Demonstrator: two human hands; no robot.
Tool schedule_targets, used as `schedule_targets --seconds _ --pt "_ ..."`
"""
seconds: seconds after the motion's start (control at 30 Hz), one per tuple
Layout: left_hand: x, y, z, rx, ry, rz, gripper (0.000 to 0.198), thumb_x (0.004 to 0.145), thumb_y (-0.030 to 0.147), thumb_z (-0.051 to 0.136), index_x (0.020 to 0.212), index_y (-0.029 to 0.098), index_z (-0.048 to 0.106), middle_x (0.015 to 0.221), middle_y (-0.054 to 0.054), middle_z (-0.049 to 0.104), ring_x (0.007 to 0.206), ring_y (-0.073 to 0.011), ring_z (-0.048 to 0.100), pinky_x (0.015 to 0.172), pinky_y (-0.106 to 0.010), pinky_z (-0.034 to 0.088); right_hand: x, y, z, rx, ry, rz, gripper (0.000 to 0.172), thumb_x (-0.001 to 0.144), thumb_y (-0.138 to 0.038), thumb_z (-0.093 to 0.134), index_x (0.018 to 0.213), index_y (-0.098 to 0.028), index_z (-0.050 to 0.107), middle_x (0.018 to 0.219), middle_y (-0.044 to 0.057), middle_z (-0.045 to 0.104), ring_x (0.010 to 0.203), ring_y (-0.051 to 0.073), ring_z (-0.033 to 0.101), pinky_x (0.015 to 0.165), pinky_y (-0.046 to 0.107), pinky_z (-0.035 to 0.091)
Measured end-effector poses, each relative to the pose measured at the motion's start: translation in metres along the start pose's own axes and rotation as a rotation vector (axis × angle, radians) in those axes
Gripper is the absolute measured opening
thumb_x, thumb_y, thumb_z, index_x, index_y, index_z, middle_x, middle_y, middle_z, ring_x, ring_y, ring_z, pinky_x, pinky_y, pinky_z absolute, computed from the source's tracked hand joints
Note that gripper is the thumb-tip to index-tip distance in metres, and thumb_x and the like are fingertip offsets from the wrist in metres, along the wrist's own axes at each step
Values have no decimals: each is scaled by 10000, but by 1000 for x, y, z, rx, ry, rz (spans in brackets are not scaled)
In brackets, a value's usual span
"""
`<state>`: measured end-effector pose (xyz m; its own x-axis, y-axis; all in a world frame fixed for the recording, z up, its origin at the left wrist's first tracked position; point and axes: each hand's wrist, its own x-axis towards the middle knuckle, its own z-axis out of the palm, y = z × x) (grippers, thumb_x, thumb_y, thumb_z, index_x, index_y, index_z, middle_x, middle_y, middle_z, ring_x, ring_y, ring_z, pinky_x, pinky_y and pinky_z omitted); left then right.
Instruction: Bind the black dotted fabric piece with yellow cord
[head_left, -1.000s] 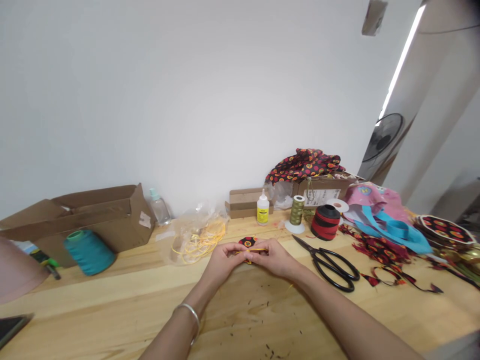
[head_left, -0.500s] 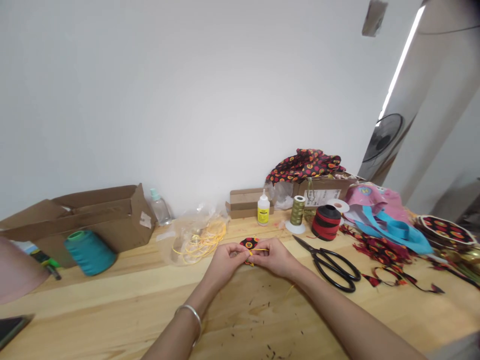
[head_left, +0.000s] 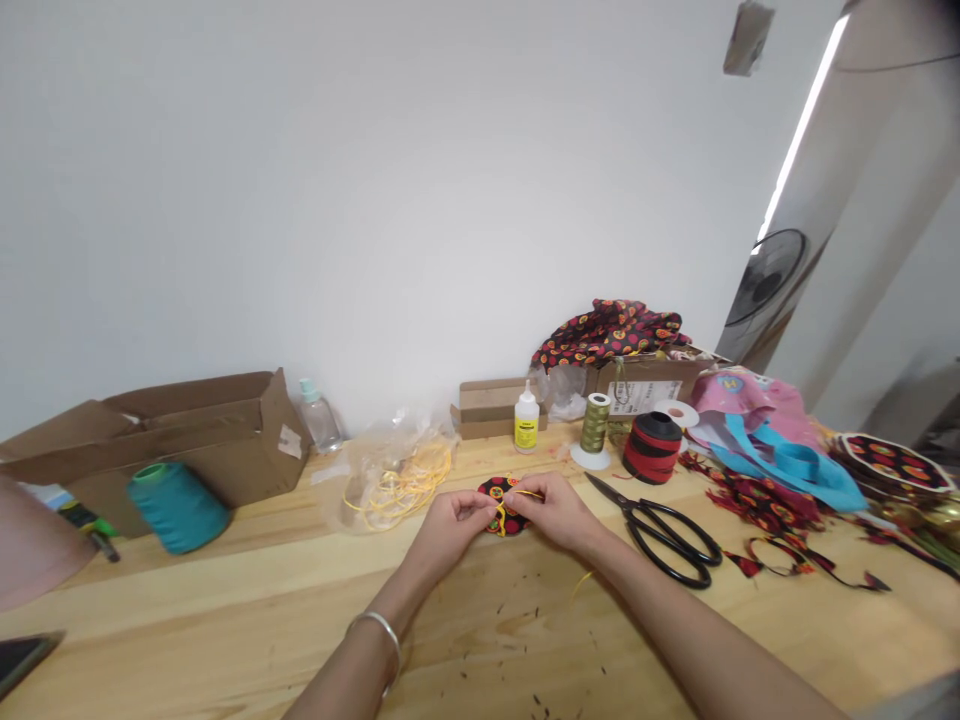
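A small dark piece of fabric [head_left: 495, 488] with red and yellow spots lies on the wooden table between my hands. Across it runs a thin yellow cord [head_left: 501, 520]. My left hand [head_left: 454, 525], with a silver bangle on its wrist, pinches the cord at the fabric's left side. On the other side my right hand [head_left: 556, 510] is closed in a pinch on the same cord, and a loose yellow end hangs below its wrist. Fingers cover part of the fabric's edges.
Large black scissors [head_left: 667, 530] lie just right of my right hand. A glue bottle [head_left: 526, 420], a green thread spool [head_left: 595, 425] and a red-and-black spool [head_left: 652, 448] stand behind. Yellow cord in a plastic bag [head_left: 397, 485] lies left, near a teal thread cone [head_left: 178, 507].
My hands have drawn slightly apart, showing more of the spotted fabric between them. The yellow cord has shifted over it. Other things stay in place.
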<state>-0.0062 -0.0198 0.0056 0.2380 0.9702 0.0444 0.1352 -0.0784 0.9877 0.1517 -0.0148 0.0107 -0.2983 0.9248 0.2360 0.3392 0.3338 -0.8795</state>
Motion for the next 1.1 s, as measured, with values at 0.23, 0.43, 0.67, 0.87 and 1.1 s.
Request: schedule_targets --seconds 0.23,0.43,0.67,0.87,1.1 --pt "-1 2 0 21 14 18 229 600 295 598 724 109 651 699 -59 665 620 -144 556 591 -224 405 0 4 2 -65 55 9 215 663 -237 472 562 -119 621 502 -22 460 472 68 372 430 169 267" --pt "-2 3 2 97 7 23 240 607 316 587 685 102 662 639 -52 661 558 -130 535 549 -218 394 1 10 4 -98 118 4 251 648 -250 469 444 -119 535 457 -43 374 428 53 306 406 173 226" --pt "0 1 1 13 16 7 255 596 331 596 714 113 659 688 -55 670 589 -140 559 561 -218 408 0 0 4 47 77 16 209 642 -221 486 486 -111 573 458 -39 406 431 54 329 403 169 240" --pt "-3 4 4 64 29 -6 240 556 334 616 659 126 679 633 -50 672 540 -143 548 523 -224 406 0 8 5 75 71 10 185 633 -230 502 568 -123 637 529 3 540 503 89 448 462 180 324" --pt "-4 2 4 71 -32 -3 269 604 350 571 697 118 674 627 -37 663 517 -120 519 501 -204 376 1 10 4 38 105 44 203 638 -246 509 526 -114 613 492 -7 510 469 79 422 448 180 313"
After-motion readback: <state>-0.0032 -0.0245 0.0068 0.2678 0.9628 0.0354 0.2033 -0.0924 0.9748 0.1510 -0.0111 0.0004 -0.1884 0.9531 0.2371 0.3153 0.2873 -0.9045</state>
